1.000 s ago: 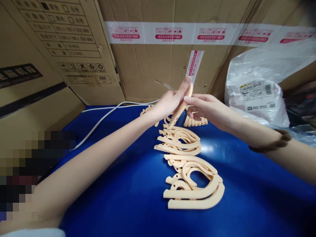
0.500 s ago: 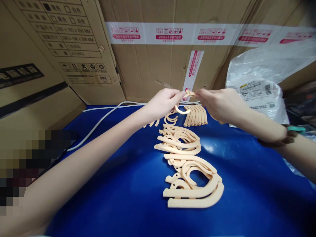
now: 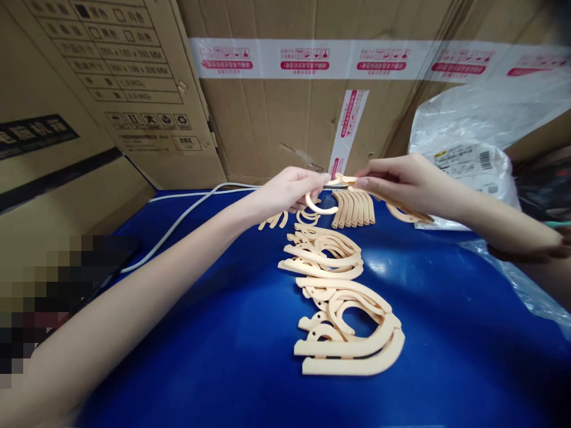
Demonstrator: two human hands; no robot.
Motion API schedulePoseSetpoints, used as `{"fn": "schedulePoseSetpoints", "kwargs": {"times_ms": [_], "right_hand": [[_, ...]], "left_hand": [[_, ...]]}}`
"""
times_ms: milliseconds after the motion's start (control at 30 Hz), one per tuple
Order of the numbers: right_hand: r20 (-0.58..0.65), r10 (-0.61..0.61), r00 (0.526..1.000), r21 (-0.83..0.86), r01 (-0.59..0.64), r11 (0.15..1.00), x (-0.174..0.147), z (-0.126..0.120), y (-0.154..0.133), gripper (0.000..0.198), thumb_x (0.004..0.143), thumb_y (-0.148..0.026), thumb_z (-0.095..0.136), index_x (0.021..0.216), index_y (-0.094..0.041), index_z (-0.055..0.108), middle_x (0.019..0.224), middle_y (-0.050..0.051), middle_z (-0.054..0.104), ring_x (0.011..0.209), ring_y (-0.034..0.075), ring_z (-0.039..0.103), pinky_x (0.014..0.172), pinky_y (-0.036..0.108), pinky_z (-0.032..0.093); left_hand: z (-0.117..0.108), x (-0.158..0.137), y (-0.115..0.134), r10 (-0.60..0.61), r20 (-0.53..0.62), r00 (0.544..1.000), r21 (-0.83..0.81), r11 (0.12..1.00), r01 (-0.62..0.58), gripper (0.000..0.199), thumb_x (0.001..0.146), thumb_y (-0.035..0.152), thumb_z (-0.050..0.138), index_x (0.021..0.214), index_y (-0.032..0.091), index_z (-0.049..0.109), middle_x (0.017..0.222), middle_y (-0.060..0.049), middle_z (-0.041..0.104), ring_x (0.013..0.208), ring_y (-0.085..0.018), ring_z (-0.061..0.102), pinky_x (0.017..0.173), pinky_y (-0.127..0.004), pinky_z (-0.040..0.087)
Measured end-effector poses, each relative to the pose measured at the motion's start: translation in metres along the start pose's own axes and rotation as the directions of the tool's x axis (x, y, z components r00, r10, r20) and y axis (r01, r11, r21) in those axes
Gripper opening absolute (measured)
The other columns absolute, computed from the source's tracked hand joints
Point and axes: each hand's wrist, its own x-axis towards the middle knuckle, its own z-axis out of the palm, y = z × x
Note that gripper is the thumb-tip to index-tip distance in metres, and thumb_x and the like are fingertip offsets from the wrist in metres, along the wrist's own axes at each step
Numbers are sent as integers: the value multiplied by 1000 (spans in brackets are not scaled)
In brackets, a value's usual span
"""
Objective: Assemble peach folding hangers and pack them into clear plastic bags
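Note:
Above the far part of the blue table, my left hand [image 3: 292,189] is closed on a beige plastic hanger hook [image 3: 317,208], its curve hanging below my fingers. My right hand [image 3: 399,181] grips beige folding-hanger arms [image 3: 413,214] that extend down to the right under the palm. Between my fingertips the pieces meet; how they join is too small to tell. Beneath my hands lie a row of curved hanger arms [image 3: 354,208] and a few loose hooks [image 3: 308,215]. Nearer to me rest two stacks of folded hangers, a far stack [image 3: 325,252] and a near stack [image 3: 352,356].
Cardboard boxes [image 3: 267,113] wall in the back and left of the blue table [image 3: 214,351]. A white cable [image 3: 178,223] runs along the left. Clear plastic bags [image 3: 473,128] with a label stand at the right.
My hands have come slightly lower, and my right hand has turned so that the hanger arms under it show more. The stacks on the table stay put.

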Motion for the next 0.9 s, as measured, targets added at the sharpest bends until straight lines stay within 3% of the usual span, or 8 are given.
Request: {"fn": "schedulePoseSetpoints", "kwargs": {"times_ms": [67,200,400,533,600,700,800,900], "right_hand": [[-23,14,1000,-49,-15,999,-1,-1,-5,35,86,-54,61,87,-20,71,70,1,66,67,15,59,56,26,41],[95,96,991,268,-118,956,-3,-3,-12,30,84,-51,65,92,-21,68,85,4,72,72,18,64,59,28,47],[10,14,1000,303,-16,953,-2,-2,-17,42,72,-40,79,106,-22,64,73,-2,61,66,14,57,57,27,43],[-149,-129,980,-229,93,969,-5,2,-19,30,93,-49,51,102,-24,65,78,3,64,68,18,57,57,30,35],[-130,-226,965,-588,109,802,-7,5,-19,33,99,-40,38,103,-22,65,85,7,67,72,21,58,57,31,28],[-4,-191,982,-790,113,603,-6,12,-17,28,93,-17,38,105,-16,63,83,11,67,64,20,54,54,32,20],[55,-105,993,-673,115,730,-2,15,-10,20,90,-18,41,93,-14,60,64,6,58,51,15,41,51,31,21],[-5,-88,996,-246,84,966,3,14,0,29,96,-30,40,73,-18,55,61,3,54,53,14,42,55,30,32]], "left_hand": [[-1,-1,1,-16,47,999,-24,1000,17,46,101,31,42,57,18,40,49,8,23,43,-3,19,50,-25,14],[-7,-2,-1,56,-10,998,-22,998,-56,48,98,35,46,54,18,35,51,7,27,44,-3,23,50,-26,16],[-6,-3,0,57,-7,998,-31,998,-57,50,95,35,46,51,18,32,48,6,28,44,-2,24,51,-24,17],[-4,-2,4,38,-16,999,-50,998,-39,45,97,32,43,55,18,36,50,8,28,44,-1,21,52,-24,14],[-1,-2,7,19,-16,1000,-32,999,-20,43,99,31,41,58,18,37,51,8,27,44,-1,20,53,-25,14],[8,-5,7,78,-35,996,52,996,-76,41,99,30,40,60,19,34,55,7,28,46,-4,23,52,-24,16],[17,-5,0,255,-120,959,243,945,-221,39,98,31,42,61,20,33,58,5,29,51,-8,28,52,-26,21],[22,4,-16,381,-178,907,445,854,-271,35,98,31,42,65,20,39,60,5,35,56,-10,34,57,-27,25]]}}
